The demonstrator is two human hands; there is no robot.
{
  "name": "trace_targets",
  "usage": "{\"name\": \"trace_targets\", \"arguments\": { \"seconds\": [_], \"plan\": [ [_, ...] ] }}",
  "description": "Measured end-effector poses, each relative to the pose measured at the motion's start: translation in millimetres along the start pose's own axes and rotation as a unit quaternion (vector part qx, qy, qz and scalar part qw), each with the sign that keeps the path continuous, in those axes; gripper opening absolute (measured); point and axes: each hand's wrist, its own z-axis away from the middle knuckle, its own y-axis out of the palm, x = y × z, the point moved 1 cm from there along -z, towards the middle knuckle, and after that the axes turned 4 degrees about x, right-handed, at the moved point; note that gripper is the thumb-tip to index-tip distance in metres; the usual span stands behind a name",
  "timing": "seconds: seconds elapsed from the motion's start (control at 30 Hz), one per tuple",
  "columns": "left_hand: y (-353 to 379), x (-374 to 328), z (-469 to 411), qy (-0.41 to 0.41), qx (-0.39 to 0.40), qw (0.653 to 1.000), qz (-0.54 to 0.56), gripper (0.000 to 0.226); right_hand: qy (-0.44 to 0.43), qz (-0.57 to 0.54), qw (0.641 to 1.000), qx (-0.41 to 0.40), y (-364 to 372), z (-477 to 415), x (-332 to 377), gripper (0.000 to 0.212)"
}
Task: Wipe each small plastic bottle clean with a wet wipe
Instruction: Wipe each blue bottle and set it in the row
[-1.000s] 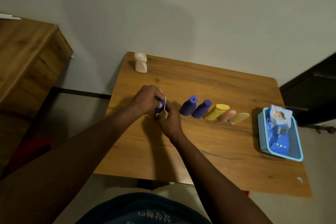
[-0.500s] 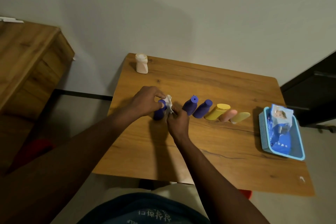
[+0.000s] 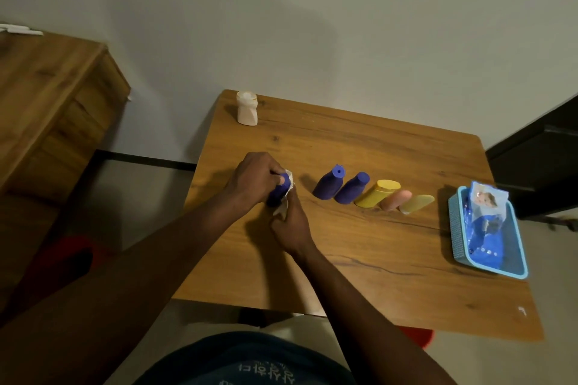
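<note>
Now grips the purple bottle (image 3: 276, 194) in the left hand (image 3: 255, 178), fingers curled tight round its top, low over the left part of the desk (image 3: 359, 253). Hides most of that bottle under the hand. Pinches the wet wipe (image 3: 282, 209) in the fingers of the right hand (image 3: 292, 225) and presses it on the bottle's right side. Half a second ago had the wipe bunched up high by the cap; now has it pulled lower down the side, with the right hand a bit nearer the body. Holds the bottle in much the same spot as before.

Off to the right, well apart from the hands, shows five more in a row, side by side and untouched: second purple bottle (image 3: 328, 186), third purple bottle (image 3: 352, 189), yellow bottle (image 3: 377, 194), pink bottle (image 3: 395, 199), pale yellow bottle (image 3: 416, 204). Cannot tell if standing or lying. Has a small white bottle (image 3: 247, 108) upright at the back left corner of the desk. Shows a wooden cabinet (image 3: 47, 103) away to the left.

At the right edge of the desk, a blue basket (image 3: 456, 228). Inside it, a blue wipe pack (image 3: 486, 206), top end sticking up over the rim.
</note>
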Motion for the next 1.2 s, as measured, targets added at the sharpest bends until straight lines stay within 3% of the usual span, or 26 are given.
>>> {"name": "trace_targets", "arguments": {
  "seconds": [0.07,0.17,0.3,0.53,0.7,0.83,1.2],
  "plan": [
    [1.0,0.8,-0.4,-0.002,-0.001,1.000,0.001,0.023,0.047,-0.026,0.999,0.005,0.6,-10.6,-3.6,0.086],
    [3.3,3.0,-2.2,-0.010,-0.001,1.000,0.006,0.024,0.140,-0.054,0.989,0.022,-5.8,-28.2,-5.5,0.065],
    [4.7,4.5,-4.7,-0.022,0.004,1.000,0.017,0.022,0.169,-0.022,0.984,0.046,-10.0,-39.1,-11.3,0.047],
    [4.1,5.7,-2.0,-0.007,-0.012,1.000,0.021,0.018,0.083,-0.117,0.989,-0.037,-9.5,-26.1,2.3,0.058],
    [4.5,3.9,-2.0,-0.010,-0.012,1.000,0.018,0.020,0.100,-0.089,0.991,-0.010,-5.2,-17.9,5.2,0.070],
    [3.9,2.8,-0.6,-0.005,-0.003,1.000,0.015,0.020,0.133,-0.065,0.989,0.013,-9.3,-21.3,8.0,0.064],
    [-0.6,5.3,-7.2,0.033,0.037,0.999,0.003,0.024,0.046,-0.014,0.993,-0.109,-15.5,-5.0,7.3,0.044]
  ]
}}
